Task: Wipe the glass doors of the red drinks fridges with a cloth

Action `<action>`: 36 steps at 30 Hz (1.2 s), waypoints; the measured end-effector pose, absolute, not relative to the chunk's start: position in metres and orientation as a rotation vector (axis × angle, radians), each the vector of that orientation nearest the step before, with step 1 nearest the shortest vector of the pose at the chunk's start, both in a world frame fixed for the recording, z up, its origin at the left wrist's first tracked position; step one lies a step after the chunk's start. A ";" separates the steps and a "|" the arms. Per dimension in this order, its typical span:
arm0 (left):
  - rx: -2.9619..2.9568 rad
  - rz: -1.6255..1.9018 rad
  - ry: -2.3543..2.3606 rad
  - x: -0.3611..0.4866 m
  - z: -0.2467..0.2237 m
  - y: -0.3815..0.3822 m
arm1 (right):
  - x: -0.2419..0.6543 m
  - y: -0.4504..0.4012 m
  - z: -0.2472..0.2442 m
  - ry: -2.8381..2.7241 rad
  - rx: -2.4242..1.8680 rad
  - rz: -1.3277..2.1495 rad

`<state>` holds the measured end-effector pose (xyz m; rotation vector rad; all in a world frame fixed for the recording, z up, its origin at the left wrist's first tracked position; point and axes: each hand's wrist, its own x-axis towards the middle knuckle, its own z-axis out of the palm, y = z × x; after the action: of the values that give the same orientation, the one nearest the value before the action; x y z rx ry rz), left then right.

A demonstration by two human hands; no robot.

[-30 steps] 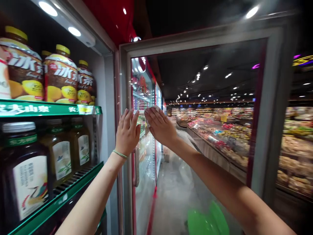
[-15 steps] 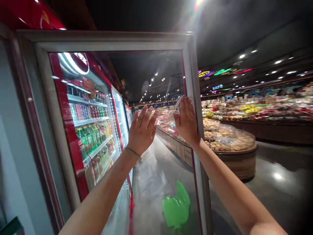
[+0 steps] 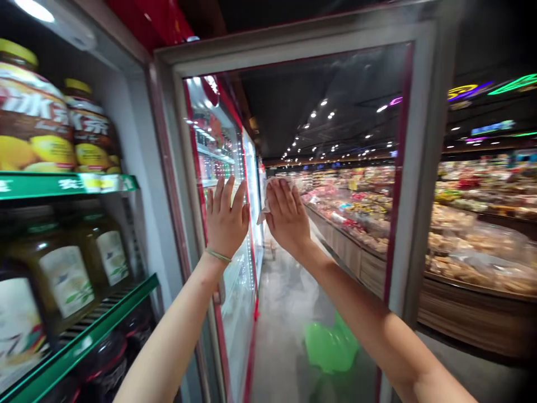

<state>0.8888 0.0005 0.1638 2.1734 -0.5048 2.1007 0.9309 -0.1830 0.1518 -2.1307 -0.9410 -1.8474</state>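
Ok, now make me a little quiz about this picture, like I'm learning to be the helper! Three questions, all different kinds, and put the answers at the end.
1. Which hand has the white cloth or tissue under its fingers?
A) left
B) right
C) both

2. True or false: the bottles at the upper left have blue caps.

3. Fill in the colour: the shiny shape showing low in the glass door is ____.

Key:
1. B, the right hand.
2. False; those bottles have yellow caps.
3. Green.
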 end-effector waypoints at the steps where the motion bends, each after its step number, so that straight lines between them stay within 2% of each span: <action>1: 2.185 2.118 -0.447 0.884 0.157 0.015 | 0.931 -0.164 0.145 -1.004 -2.124 -1.818; 8: 2.326 2.077 -0.162 0.844 0.104 0.081 | 0.935 -0.070 0.080 -1.457 -2.124 -1.685; 14: 2.393 1.978 -0.114 0.831 0.078 0.085 | 0.934 -0.069 0.062 -1.583 -2.098 -1.653; 19: 2.361 1.973 -0.275 0.852 0.077 0.048 | 0.930 -0.131 0.077 -1.337 -2.192 -1.727; 27: 2.265 1.945 -0.596 0.893 0.070 -0.064 | 0.933 -0.276 0.085 -0.888 -2.276 -1.997; 32: 2.228 1.891 -0.648 0.913 0.066 -0.132 | 0.948 -0.372 0.063 -0.582 -2.293 -1.993; 36: 2.250 1.815 -0.722 0.923 0.062 -0.177 | 0.964 -0.406 0.033 -0.509 -2.288 -1.995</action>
<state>0.9232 -0.1766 0.0617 2.2498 -0.7219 1.8147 0.9645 -0.4058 0.0334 -2.2876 -0.5088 -1.9955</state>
